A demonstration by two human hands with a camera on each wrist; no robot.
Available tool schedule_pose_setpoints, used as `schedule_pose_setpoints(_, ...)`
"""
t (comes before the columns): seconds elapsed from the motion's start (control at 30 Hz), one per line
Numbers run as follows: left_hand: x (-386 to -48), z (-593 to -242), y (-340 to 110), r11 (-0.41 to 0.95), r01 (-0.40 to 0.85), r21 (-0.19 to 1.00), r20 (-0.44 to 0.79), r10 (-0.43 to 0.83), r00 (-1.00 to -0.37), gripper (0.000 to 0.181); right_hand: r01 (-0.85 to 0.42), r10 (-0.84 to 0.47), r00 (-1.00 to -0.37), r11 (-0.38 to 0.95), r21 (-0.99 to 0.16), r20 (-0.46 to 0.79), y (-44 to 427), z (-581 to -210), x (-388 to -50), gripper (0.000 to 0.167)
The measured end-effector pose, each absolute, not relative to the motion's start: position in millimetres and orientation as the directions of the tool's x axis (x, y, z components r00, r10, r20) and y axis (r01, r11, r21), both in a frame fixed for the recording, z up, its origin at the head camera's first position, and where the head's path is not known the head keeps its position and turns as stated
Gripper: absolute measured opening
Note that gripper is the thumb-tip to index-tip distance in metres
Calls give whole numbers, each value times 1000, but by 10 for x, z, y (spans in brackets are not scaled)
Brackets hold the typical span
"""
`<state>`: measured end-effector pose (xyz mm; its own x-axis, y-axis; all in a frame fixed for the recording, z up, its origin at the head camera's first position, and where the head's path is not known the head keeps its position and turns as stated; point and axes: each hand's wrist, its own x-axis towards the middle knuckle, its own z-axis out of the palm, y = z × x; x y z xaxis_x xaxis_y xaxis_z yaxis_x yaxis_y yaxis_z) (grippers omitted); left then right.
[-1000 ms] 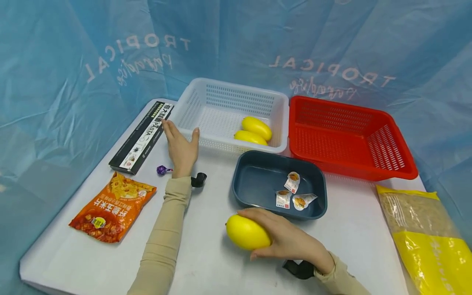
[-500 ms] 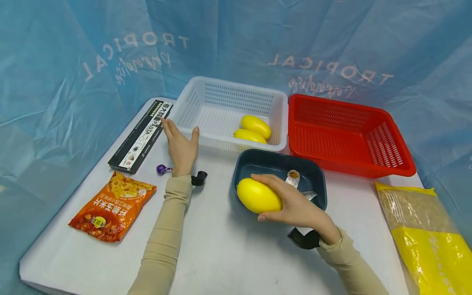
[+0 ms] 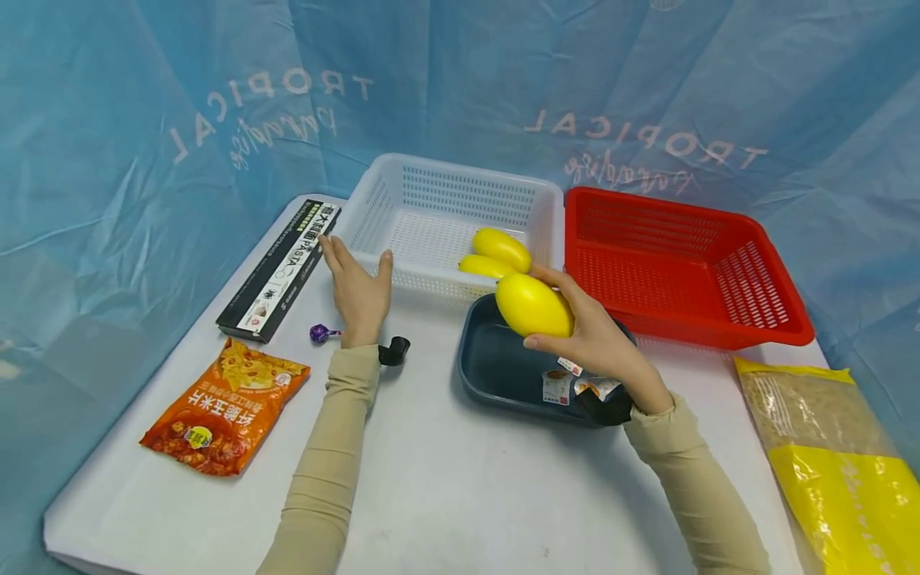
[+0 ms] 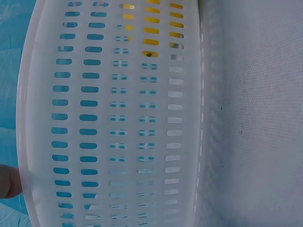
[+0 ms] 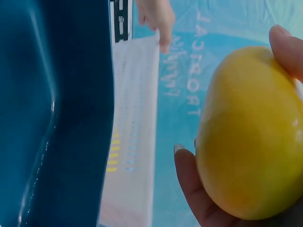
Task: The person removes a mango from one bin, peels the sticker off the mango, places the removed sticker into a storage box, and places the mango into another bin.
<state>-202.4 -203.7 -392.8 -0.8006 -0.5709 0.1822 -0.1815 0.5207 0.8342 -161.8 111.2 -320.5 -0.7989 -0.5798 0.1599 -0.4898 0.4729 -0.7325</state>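
My right hand [image 3: 596, 335] grips a yellow mango [image 3: 533, 306], its thumb and fingers round the sides. The mango is up above the dark blue tray [image 3: 496, 387], in front of the white basket [image 3: 413, 270]. Inside that basket lie two more yellow mangoes [image 3: 501, 247]. In the right wrist view the held mango [image 5: 251, 137] fills the right side. At the basket's front left corner is my left hand [image 3: 362, 299], fingers straight and thumb apart. Its thumb [image 4: 9, 181] shows by the rim in the left wrist view; whether it touches is hard to tell.
A red basket [image 3: 647, 297] stands to the right of the white one. Small packets [image 3: 557, 386] lie in the blue tray. On the left are a pasta box [image 3: 280, 271], a purple lollipop [image 3: 319, 333] and an orange snack bag [image 3: 228, 407]. A yellow bag [image 3: 826, 447] lies far right.
My right hand has lifted the mango from near the tray's front side and carried it forward over the tray towards the white basket. My left hand has stayed by the basket corner.
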Motion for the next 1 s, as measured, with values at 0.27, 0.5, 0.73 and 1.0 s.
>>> schedule_pose_setpoints(0.27, -2006, -3955, -2028, 516, -174, 839, 182, -567, -803, 90, -382, -507, -856, 495, -780, 98, 1114, -3341, -1834, 82)
schedule_pose_setpoints(0.5, -2004, -3951, -2024, 520, -165, 838, 194, -567, -801, 89, -411, -494, -855, 459, -788, 158, 1111, -3383, -1967, 84)
schedule_pose_setpoints(0.73, -2022, -3945, -2022, 522, -156, 839, 207, -571, -795, 89, -412, -469, -863, 439, -799, 187, 1107, -3366, -2080, 85)
schedule_pose_setpoints(1.0, -2029, -3949, -2028, 521, -150, 840, 213, -572, -792, 89, -400, -438, -874, 407, -821, 208, 1069, -3338, -2192, 79)
